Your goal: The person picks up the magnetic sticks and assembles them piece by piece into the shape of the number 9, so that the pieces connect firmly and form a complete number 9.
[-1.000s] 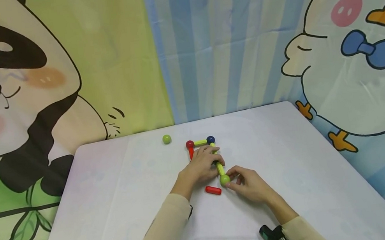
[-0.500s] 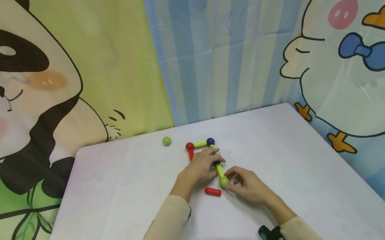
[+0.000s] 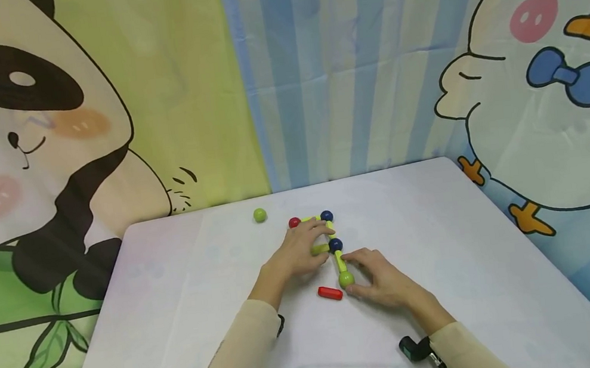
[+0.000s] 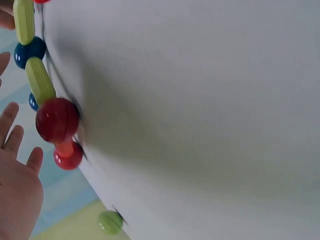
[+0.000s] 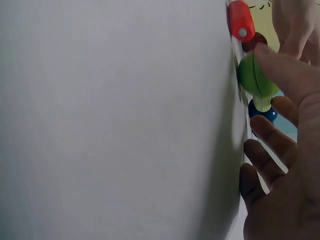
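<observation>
Magnetic rods and balls form a joined frame on the table. Its far corners are a red ball (image 3: 295, 223) and a blue ball (image 3: 327, 216). From a nearer blue ball (image 3: 335, 244), a yellow-green rod (image 3: 340, 261) leads to a green ball (image 3: 346, 279). My left hand (image 3: 302, 248) is over the frame's left side, fingers extended, hiding part of it; the left wrist view shows a nearer red ball (image 4: 57, 120) there. My right hand (image 3: 383, 279) lies beside the green ball, thumb at the ball, index fingertip by the rod, other fingers spread in the right wrist view.
A loose red rod (image 3: 330, 293) lies just left of the green ball. Another green ball (image 3: 260, 214) sits alone near the back edge of the white table (image 3: 202, 277). A printed curtain (image 3: 296, 88) hangs behind.
My left hand has shifted slightly left, uncovering the nearer blue ball and a rod leading left from it. My right index finger has moved off the green ball toward the rod.
</observation>
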Demonstrator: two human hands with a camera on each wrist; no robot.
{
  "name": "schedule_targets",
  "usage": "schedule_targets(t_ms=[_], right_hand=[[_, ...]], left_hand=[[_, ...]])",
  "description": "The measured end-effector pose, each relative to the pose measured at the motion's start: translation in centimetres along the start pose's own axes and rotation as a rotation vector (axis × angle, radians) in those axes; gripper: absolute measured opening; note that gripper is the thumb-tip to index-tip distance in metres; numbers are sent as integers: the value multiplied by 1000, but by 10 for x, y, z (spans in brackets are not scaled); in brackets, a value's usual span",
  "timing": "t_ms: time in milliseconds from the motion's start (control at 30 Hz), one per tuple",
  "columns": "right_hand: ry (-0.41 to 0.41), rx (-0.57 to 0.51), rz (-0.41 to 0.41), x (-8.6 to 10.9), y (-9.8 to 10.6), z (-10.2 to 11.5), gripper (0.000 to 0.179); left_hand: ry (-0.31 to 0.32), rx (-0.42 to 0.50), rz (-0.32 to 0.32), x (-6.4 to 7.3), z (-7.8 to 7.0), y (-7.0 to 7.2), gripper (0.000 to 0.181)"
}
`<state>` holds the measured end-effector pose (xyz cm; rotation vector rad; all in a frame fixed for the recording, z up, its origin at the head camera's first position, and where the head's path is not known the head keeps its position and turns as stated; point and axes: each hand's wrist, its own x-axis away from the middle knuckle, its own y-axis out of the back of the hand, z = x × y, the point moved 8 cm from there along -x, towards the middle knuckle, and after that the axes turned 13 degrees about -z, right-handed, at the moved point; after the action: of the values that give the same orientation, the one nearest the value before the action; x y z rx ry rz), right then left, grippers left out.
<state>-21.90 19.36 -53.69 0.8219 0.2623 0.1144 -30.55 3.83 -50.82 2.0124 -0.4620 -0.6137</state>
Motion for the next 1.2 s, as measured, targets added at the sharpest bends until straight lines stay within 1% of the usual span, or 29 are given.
schedule_targets(t_ms=[133,233,333,400,467,600,733,833,900,933,1033,1100,1200], right_hand=[[-8,35,63,-6,0,-6,81],[-15,36,97,-9,-1,-9,91],[-20,30,115,-9,0,-12,95],[-15,32,121,-9,1,-12,96],[-6,49,131,-9,1,-13,96],[12,77,141,-11,-2,-11,94],[11,70,174,-14,-13,-7,94],[16,72,211,-15,-23,-4,94],[14,70,212,-16,-24,-3,93],[7,73,209,-16,-24,-4,94],[-20,91,191,-14,-18,-7,95],[-34,106,188,-13,-15,-9,96],[-48,122,185,-12,-10,-11,97]], left_hand=[[29,38,-50,1,14,10,45],[51,36,-101,3,26,16,43],[72,46,-155,2,38,22,40],[99,58,-185,2,45,24,37],[144,78,-211,2,54,26,36],[260,123,-271,7,77,29,39],[390,165,-322,17,101,35,43],[490,187,-323,24,117,41,47],[529,199,-313,24,122,45,49],[535,205,-305,22,123,46,50],[524,219,-284,15,121,50,52],[510,218,-270,10,121,50,53],[493,201,-251,7,122,49,53]])
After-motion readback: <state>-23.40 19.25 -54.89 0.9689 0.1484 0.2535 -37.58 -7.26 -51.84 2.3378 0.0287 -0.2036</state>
